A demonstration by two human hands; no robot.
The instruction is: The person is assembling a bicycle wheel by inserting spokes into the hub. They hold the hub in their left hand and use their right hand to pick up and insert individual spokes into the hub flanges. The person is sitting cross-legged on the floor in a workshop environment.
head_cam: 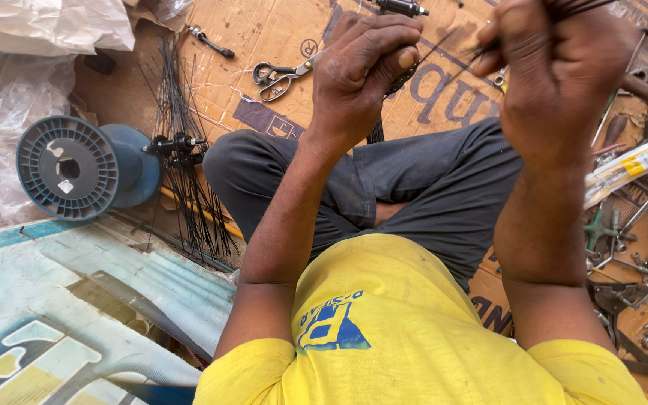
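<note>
Left hand (365, 71) fist-curled around small dark hub part (403, 75) above the cardboard sheet (256, 45), right hand (556, 75) clenched on bundle of thin black spokes (489, 49) running toward left hand, scissors (279, 77) on cardboard just left of left hand, blue spool (76, 169) well left of cardboard

Bright, even daylight; soft shadows under the arms. Mild glare on the clear plastic sheet (9, 112). Raised hands slightly blurred; edges bend a little.
</note>
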